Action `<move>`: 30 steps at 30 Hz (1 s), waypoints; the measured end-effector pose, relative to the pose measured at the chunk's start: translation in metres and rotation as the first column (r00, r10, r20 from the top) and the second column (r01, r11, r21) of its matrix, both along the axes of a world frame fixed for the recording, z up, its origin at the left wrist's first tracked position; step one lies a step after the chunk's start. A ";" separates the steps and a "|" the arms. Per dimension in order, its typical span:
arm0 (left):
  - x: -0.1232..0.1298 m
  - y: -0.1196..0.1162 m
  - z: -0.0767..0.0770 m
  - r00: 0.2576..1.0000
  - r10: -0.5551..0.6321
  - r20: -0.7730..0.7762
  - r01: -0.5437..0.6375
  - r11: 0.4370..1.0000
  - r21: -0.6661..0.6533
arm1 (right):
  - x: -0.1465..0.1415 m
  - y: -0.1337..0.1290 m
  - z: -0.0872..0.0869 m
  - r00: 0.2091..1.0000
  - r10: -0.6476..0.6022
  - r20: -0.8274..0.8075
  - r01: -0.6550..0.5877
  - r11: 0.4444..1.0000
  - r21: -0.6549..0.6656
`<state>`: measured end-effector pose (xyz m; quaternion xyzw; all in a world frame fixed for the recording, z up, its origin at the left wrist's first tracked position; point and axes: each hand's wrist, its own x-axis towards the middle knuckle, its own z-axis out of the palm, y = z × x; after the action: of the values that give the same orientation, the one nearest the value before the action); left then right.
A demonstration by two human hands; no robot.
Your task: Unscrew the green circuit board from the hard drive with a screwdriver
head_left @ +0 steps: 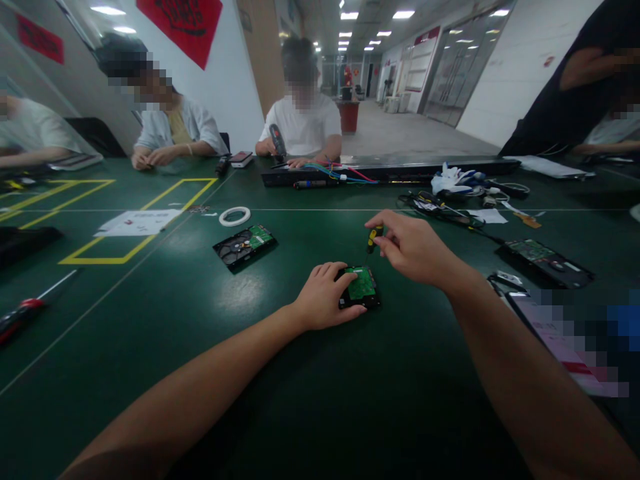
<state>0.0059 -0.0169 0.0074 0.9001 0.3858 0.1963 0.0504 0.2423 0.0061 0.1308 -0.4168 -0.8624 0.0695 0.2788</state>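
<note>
A hard drive (363, 285) lies on the green table with its green circuit board facing up. My left hand (327, 297) is closed on its left side, fingers along the far edge and thumb along the near one, covering part of the board. In my right hand (413, 247) is a small yellow and black screwdriver (373, 239), pinched by the handle and held upright. Its thin shaft points down at the drive's far edge; whether the tip touches a screw is too small to tell. A second hard drive (245, 247) rests further left, beyond my left hand.
A white tape roll (235, 217), a paper sheet (139, 222) and a red-black screwdriver (30, 312) lie leftward. To the right are cables (440, 208), another drive (545, 262) and white-blue gloves (457, 180). Across the table, a person holds a power screwdriver (277, 141) by a long black housing (350, 176).
</note>
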 end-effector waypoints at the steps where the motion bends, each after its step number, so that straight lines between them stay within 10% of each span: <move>1: 0.000 0.000 0.000 1.000 -0.001 -0.001 0.001 1.000 0.002 | 0.000 0.001 0.000 1.000 -0.010 -0.001 0.011 1.000 0.017; 30: 0.000 -0.001 0.000 1.000 -0.005 0.020 0.005 1.000 -0.003 | 0.004 0.003 0.002 1.000 0.014 0.007 -0.015 0.995 0.102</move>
<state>0.0055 -0.0179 0.0077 0.8990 0.3832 0.2046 0.0562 0.2461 0.0091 0.1326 -0.3959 -0.8688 0.0261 0.2962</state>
